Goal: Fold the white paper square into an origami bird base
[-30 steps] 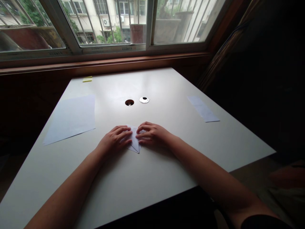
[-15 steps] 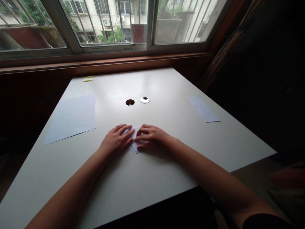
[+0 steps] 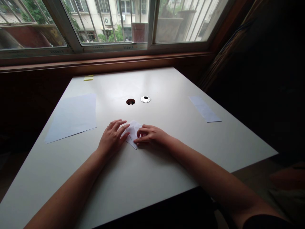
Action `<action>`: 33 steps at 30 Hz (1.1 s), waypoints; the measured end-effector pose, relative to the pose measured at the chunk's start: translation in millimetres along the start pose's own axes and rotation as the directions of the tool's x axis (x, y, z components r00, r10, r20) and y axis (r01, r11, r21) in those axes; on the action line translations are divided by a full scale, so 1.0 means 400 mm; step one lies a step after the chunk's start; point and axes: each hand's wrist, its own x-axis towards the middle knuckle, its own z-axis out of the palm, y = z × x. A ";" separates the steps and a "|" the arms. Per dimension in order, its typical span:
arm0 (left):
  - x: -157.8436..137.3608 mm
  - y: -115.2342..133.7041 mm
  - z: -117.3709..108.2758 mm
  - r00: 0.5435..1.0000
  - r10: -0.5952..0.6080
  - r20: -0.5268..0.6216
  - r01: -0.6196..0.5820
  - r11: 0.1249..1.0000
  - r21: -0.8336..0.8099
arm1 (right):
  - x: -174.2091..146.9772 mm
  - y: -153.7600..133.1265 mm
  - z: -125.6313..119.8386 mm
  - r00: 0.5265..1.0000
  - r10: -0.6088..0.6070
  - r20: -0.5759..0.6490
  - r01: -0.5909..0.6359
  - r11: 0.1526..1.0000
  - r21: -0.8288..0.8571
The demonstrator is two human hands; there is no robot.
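A small folded piece of white paper [image 3: 133, 127] lies on the white table [image 3: 133, 187], one pointed corner toward me. At its left edge is my left hand [image 3: 113, 135], open, with fingers apart and thumb and fingertips at or just over the paper. My right hand [image 3: 151, 136] covers the paper's right side, its thumb and fingers curled and closed on it near the lower corner. The part of the paper under my right fingers is hidden.
Larger white sheets [image 3: 73, 116] lie on the left, and a white paper strip [image 3: 205, 109] on the right. A round cable hole [image 3: 130, 101] and its loose cover [image 3: 145, 99] are beyond my hands. Yellow sticky notes [image 3: 88, 78] sit near the far edge, below the window.
My left hand has drawn back to the left and lifted a little off the paper, uncovering more of it. The paper has shifted slightly away from me; my right hand stays on it.
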 end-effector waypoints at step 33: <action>-0.002 0.018 -0.024 0.889 0.448 0.092 -0.418 0.878 -0.235 | -0.027 0.033 -0.012 0.992 0.119 -0.036 -0.122 0.983 -0.134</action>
